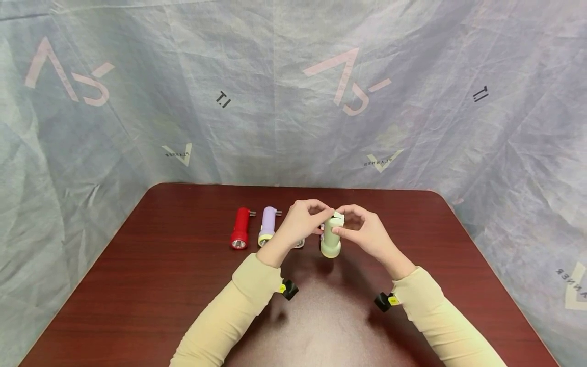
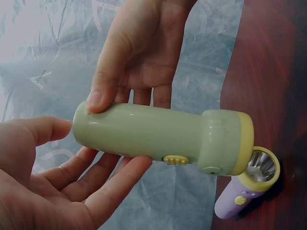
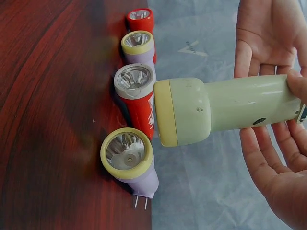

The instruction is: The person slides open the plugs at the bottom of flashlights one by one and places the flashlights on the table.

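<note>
A pale green flashlight [image 1: 331,239] with a yellow rim is held above the table, its lamp end pointing down in the head view. My right hand [image 1: 369,234] grips its body, thumb [image 2: 98,99] pressed on the side near the tail and fingers behind. My left hand [image 1: 302,219] has its thumb at the tail end, with fingertips [image 2: 143,163] along the side by the yellow switch [image 2: 175,160]. At the tail, a small plug part [image 3: 302,114] shows partly beside the left thumb.
On the dark red table [image 1: 183,285] several flashlights form a row: a red one [image 1: 240,227], a purple one [image 1: 268,224], a red-and-white one [image 3: 136,103] and another purple one [image 3: 129,160] with prongs out. Behind hangs a grey printed cloth [image 1: 275,102].
</note>
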Available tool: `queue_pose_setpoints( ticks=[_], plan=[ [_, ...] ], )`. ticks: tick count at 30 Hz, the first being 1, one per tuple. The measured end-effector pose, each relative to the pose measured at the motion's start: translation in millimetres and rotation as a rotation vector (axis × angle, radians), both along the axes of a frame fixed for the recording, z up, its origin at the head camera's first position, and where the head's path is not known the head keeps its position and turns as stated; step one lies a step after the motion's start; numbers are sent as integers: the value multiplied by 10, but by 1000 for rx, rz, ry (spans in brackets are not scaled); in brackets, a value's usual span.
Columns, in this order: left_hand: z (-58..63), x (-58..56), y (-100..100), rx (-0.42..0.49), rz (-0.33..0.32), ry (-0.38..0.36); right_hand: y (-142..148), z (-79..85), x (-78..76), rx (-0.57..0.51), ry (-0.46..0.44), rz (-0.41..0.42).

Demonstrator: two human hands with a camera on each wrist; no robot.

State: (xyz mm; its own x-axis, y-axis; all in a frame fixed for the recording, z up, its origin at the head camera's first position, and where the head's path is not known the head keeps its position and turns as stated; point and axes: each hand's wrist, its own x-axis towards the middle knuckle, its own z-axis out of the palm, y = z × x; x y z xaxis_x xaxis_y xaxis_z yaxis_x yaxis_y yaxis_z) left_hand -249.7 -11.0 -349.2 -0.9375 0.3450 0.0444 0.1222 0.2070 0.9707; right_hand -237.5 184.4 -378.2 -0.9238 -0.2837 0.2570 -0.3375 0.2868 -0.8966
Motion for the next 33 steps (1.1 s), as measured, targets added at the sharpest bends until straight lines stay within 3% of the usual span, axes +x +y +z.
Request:
queue_pose_setpoints(
  ticks=[5,12,26,33],
  plan=[
    [-4,-12,15,17,21,-7,-9,4,8,1,-13,5],
    [-21,-14,38,19,52,4,-78,209,161,25,16,0],
    [-11,26,64,-5,134,48,-108,222,172,-29,49,-6],
    [-23,41,77,-8,143,41,-114,213,185,-13,50,-14]
  ],
)
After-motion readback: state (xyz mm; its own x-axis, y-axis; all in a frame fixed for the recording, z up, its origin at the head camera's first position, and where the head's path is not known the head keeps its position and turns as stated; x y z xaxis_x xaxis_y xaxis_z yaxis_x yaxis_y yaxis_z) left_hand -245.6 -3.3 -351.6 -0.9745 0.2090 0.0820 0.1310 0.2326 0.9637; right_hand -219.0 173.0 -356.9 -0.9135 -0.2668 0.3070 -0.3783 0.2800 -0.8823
